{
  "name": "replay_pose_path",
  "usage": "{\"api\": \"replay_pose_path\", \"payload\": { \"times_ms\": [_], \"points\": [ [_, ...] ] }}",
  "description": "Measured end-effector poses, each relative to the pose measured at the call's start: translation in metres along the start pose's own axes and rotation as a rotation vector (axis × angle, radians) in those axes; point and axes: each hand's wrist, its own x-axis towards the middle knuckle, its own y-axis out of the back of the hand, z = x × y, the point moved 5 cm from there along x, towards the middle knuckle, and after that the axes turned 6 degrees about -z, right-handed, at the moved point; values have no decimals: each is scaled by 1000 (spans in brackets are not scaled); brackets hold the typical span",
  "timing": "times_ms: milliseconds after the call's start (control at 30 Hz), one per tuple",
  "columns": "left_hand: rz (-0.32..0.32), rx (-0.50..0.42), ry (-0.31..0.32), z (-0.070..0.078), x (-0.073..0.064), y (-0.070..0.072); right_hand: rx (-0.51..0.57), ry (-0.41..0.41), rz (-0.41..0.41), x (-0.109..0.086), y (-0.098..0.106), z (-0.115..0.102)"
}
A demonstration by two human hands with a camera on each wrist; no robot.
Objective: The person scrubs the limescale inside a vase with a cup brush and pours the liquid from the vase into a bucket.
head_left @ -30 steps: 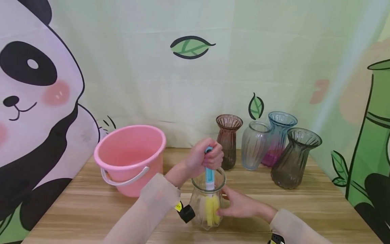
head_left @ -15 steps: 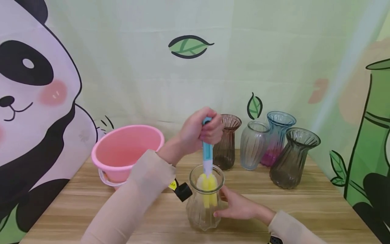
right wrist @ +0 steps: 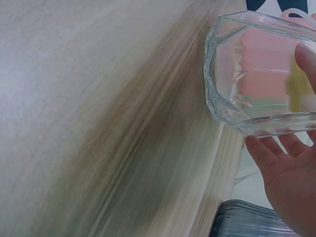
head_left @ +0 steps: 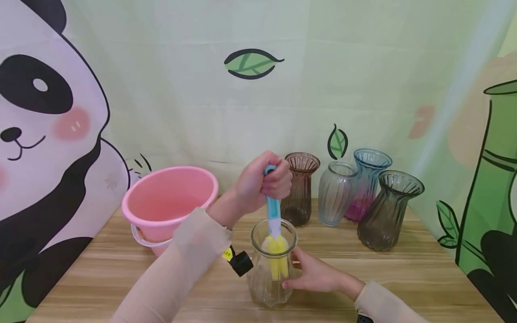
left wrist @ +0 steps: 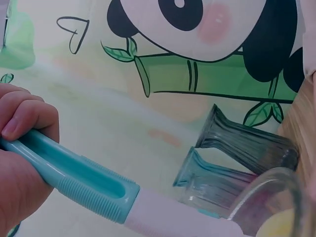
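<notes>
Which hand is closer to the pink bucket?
Left. The left hand is to the right of the pink bucket, gripping the blue handle above the clear vase; the right hand is farther right, holding that vase.

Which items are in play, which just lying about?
In the job:
sponge brush, left hand grips it
front clear vase, right hand holds it

Apparently standing by:
pink bucket
brown vase
rear clear vase
blue-purple vase
grey vase
</notes>
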Motion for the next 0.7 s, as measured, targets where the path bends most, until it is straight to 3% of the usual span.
{"api": "replay_pose_path", "payload": {
  "times_ms": [100, 333, 500, 700],
  "points": [
    [5, -27, -9, -15, -6, 5, -2, -2, 3, -1, 1, 0],
    [-15, -29, 57, -58, -16, 11, 16, -11, -16, -1, 2, 0],
    [14, -6, 53, -63, -20, 15, -19, 6, -41, 0, 1, -5],
    [-1, -21, 36, -62, -23, 16, -14, 9, -90, 0, 2, -5]
  ]
}}
